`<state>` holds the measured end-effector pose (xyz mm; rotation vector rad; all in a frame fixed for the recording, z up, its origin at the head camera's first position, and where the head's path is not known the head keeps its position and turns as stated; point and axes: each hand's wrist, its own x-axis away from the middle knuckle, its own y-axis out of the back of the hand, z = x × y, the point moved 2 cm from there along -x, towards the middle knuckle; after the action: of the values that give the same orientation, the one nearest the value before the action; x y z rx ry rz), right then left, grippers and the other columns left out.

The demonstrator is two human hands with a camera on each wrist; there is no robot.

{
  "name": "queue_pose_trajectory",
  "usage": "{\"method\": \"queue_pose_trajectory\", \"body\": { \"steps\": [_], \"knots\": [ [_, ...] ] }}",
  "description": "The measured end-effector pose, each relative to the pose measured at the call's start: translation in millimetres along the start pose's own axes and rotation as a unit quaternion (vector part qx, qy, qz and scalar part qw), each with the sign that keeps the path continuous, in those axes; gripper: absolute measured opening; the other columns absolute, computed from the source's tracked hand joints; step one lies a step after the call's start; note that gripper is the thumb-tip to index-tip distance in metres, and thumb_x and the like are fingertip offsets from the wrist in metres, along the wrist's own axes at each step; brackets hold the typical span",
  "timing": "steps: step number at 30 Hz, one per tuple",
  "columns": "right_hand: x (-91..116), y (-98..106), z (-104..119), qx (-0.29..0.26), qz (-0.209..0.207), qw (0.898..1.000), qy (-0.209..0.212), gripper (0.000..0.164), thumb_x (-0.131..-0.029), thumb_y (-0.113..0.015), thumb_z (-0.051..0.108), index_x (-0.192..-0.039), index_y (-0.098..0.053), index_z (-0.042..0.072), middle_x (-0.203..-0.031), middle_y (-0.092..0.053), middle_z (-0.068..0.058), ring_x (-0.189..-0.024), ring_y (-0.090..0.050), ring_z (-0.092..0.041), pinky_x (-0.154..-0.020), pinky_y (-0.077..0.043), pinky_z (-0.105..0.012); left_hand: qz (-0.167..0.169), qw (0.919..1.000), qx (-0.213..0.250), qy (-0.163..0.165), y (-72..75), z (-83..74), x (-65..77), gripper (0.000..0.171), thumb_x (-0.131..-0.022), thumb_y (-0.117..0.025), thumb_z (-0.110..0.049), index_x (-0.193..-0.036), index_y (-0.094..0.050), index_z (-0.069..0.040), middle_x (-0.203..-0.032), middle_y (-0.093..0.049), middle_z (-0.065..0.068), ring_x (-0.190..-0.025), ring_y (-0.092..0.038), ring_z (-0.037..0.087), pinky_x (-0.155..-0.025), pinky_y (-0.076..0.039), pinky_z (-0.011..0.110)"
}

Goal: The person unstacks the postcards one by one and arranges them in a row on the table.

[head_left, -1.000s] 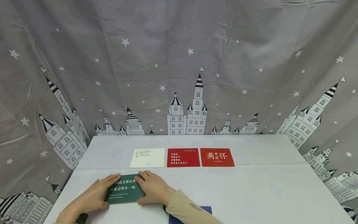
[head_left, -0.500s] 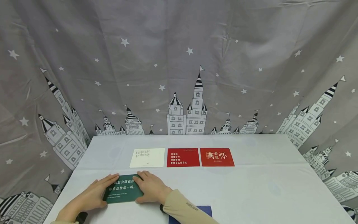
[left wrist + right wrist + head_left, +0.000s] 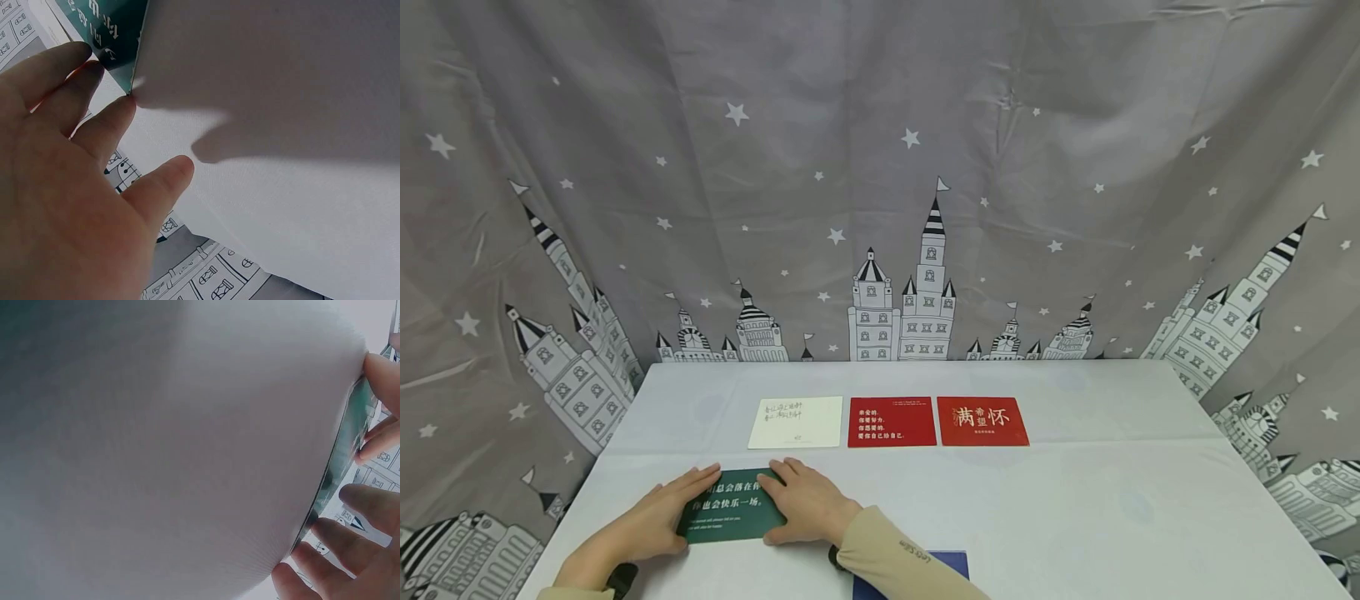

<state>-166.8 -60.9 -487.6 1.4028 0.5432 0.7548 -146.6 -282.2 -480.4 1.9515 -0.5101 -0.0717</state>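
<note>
A green card [image 3: 730, 505] with white printed characters lies on the white table. My left hand [image 3: 658, 517] touches its left edge, fingers stretched forward and thumb apart from the index finger. In the left wrist view a fingertip of the left hand [image 3: 81, 181] is right at the card's corner [image 3: 122, 44], with the thumb away from it over the cloth. My right hand [image 3: 808, 504] is at the right edge, thumb at the near corner and fingertips over the far one. The right wrist view shows the card [image 3: 337, 450] nearly edge-on, fingers [image 3: 375, 509] beside it.
Behind the hands lie a cream card [image 3: 795, 422] with handwriting, a red card [image 3: 891, 422] and a second red card [image 3: 983, 422] with gold characters, in a row. A dark blue item [image 3: 951, 562] lies partly under the right sleeve. A grey castle-print curtain [image 3: 880, 167] hangs behind the table.
Both hands and the green card have shifted slightly to the left since a second ago. Over the last half second they have stayed almost still. The row of cards has not moved.
</note>
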Motion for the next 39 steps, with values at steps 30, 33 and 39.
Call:
{"method": "queue_pose_trajectory", "body": {
  "steps": [30,33,39],
  "knots": [
    [44.2,20.9,-27.4,-0.024,-0.04,0.999,-0.012,0.073,-0.086,-0.066,0.047,-0.145,-0.042,0.011,-0.148,-0.038,-0.008,-0.137,-0.033,-0.022,-0.111,-0.026,-0.028,-0.023,0.9988,-0.008,-0.043,1.9,-53.1,4.7,0.09,-0.067,-0.081,-0.039,-0.142,-0.045,-0.004,-0.146,-0.04,0.017,-0.134,-0.03,0.045,-0.1,-0.015,0.073],
    [50.6,23.3,-30.5,-0.017,-0.045,0.999,-0.01,0.073,-0.086,-0.067,0.046,-0.145,-0.042,0.011,-0.148,-0.039,-0.008,-0.137,-0.034,-0.023,-0.111,-0.026,-0.029,-0.028,0.9981,-0.006,-0.055,0.4,-58.5,4.2,0.088,-0.069,-0.08,-0.04,-0.141,-0.046,-0.004,-0.146,-0.04,0.016,-0.134,-0.031,0.045,-0.099,-0.014,0.074],
    [65.3,28.0,-37.0,-0.025,-0.048,0.998,-0.015,0.074,-0.085,-0.069,0.044,-0.145,-0.041,0.011,-0.147,-0.04,-0.009,-0.137,-0.034,-0.024,-0.11,-0.028,-0.03,-0.035,0.996,0.008,-0.081,-4.1,-70.5,1.6,0.081,-0.074,-0.078,-0.039,-0.14,-0.047,-0.003,-0.146,-0.041,0.015,-0.134,-0.031,0.044,-0.099,-0.012,0.075]
  ]
}}
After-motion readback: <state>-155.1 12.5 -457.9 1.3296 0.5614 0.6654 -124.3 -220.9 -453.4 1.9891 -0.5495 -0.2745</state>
